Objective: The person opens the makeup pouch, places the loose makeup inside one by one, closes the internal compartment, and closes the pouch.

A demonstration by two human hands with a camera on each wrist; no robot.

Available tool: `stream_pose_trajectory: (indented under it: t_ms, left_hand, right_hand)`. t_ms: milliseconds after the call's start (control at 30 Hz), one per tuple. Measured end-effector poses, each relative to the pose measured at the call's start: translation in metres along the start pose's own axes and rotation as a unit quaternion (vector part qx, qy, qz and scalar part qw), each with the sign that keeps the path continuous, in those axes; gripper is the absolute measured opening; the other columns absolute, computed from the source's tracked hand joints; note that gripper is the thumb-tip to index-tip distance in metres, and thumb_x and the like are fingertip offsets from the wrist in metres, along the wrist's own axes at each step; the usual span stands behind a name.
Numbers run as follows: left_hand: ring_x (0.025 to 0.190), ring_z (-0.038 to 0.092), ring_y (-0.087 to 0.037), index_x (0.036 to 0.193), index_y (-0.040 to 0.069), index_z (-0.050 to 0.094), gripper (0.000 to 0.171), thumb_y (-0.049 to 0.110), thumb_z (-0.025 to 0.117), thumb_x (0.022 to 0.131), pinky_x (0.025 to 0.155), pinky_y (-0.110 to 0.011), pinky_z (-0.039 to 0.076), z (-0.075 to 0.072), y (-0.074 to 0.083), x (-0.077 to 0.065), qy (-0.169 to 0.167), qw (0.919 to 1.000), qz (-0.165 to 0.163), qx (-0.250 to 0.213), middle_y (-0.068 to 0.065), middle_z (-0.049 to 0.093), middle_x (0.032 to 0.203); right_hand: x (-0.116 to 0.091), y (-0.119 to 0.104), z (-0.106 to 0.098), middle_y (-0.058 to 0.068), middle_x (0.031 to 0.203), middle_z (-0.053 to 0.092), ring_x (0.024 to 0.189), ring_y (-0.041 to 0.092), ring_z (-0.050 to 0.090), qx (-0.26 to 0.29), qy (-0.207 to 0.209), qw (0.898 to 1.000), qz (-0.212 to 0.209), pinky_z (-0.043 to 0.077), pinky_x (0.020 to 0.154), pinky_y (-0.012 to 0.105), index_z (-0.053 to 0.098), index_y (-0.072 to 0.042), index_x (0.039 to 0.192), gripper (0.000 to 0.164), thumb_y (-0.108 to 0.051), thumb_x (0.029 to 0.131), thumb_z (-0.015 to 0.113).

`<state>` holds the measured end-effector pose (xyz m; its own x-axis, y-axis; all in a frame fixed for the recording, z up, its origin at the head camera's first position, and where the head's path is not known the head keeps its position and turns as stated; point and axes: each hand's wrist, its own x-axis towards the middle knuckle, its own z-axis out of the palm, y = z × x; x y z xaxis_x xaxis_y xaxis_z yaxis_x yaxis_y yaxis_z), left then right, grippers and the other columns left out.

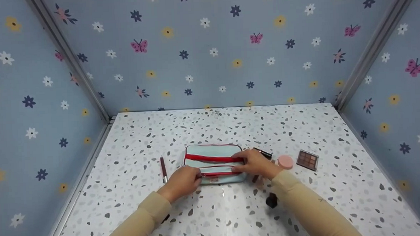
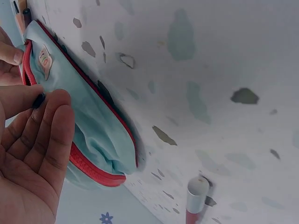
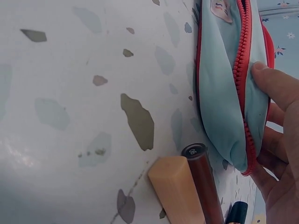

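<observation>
A light blue zippered pouch with red trim and a red strap lies on the speckled table. At its left front, my left hand pinches a small dark zipper pull between thumb and fingertips. My right hand grips the pouch's right end, the thumb on the fabric beside the red zipper and the other fingers behind. Part of the zipper gapes between the hands in the left wrist view. What the pouch contains is hidden.
Right of the pouch lie a peach-coloured block-shaped item, a dark brown tube, a black tube, a round pink item, an eyeshadow palette and a black object. A brown-red pen-like stick lies left.
</observation>
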<state>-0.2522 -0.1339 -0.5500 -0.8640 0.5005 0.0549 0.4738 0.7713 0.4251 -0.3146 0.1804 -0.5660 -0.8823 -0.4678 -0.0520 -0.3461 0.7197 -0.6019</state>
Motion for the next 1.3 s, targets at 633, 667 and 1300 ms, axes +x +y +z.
stream_pose_trajectory:
  t_ms: [633,667,1300]
  left_hand:
    - [0.073,0.053,-0.015,0.085,0.01,0.069,0.015,0.011,0.074,0.099,0.072,-0.039,0.052,-0.012,-0.017,-0.018,0.009,0.9998,-0.016,0.006,-0.001,0.066,0.079]
    - [0.073,0.053,-0.015,0.086,0.01,0.07,0.014,0.01,0.074,0.099,0.072,-0.04,0.052,-0.012,-0.018,-0.018,0.012,0.9998,-0.015,0.006,-0.001,0.067,0.079]
    - [0.067,0.052,-0.011,0.088,0.009,0.074,0.012,0.006,0.07,0.098,0.068,-0.035,0.05,-0.02,-0.036,-0.025,0.009,0.9991,-0.042,0.006,0.003,0.066,0.075]
  right_hand:
    - [-0.002,0.002,0.002,0.006,0.13,0.078,0.118,0.027,0.071,-0.021,0.006,1.0,-0.012,0.055,0.108,0.05,0.075,-0.016,0.138,0.057,-0.046,0.091,0.086]
    - [-0.001,0.002,0.002,0.006,0.13,0.078,0.117,0.026,0.071,-0.021,0.006,1.0,-0.011,0.055,0.108,0.05,0.075,-0.016,0.139,0.057,-0.046,0.091,0.086]
    - [0.0,0.002,0.001,0.006,0.134,0.077,0.122,0.028,0.07,-0.026,0.001,0.999,-0.021,0.054,0.111,0.05,0.074,-0.017,0.139,0.055,-0.043,0.092,0.087]
